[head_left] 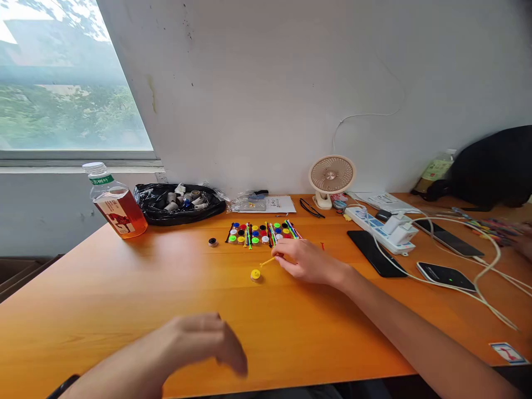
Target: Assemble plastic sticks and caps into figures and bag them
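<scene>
Right hand (305,261) pinches a yellow stick (267,262) beside a yellow-topped pot (255,275); left hand (199,335) is blurred, its grip unclear.

On the worktop (103,299), a bottle (120,216) of amber drink stands by the left edge, near the back left corner. Beside it a black plastic bag (183,218) lies open along the back edge. Farther right on that edge come a paper sheet (283,204), dark glasses (311,209) and a beige fan (331,174). Toward the right side, a white power strip (373,226) carries chargers (399,229), with a black phone (376,254) just in front. A small card (509,353) lies by the front edge, far right.
</scene>
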The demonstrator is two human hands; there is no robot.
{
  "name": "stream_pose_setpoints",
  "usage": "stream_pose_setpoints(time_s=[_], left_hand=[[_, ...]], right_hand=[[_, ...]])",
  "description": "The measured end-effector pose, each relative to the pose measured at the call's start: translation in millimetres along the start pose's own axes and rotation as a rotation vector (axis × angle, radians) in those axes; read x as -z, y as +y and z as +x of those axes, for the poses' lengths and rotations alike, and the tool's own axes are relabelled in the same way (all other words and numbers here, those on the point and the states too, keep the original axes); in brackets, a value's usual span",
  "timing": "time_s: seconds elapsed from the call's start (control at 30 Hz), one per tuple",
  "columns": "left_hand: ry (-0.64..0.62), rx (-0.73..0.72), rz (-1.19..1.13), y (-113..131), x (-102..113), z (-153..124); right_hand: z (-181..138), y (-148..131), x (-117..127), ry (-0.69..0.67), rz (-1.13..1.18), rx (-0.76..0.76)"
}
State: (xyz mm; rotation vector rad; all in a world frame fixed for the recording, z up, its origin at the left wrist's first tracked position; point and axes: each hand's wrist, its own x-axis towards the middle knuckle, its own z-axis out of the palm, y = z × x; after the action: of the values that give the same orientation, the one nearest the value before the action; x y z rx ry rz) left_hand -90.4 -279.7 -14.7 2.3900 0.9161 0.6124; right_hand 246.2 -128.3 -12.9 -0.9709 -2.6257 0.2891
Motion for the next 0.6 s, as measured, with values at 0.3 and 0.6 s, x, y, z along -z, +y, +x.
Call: stream_pose_setpoints(time_s=[0.3,0.6], left_hand=[[-0.077,0.165,0.342,-55,-6,111],[0.113,0.112,0.014,-87,-43,147]], right_hand=[[-6,-10,-9,0.095,0.180,-0.073],[-9,-13,-32,0.129,0.324,-0.123]])
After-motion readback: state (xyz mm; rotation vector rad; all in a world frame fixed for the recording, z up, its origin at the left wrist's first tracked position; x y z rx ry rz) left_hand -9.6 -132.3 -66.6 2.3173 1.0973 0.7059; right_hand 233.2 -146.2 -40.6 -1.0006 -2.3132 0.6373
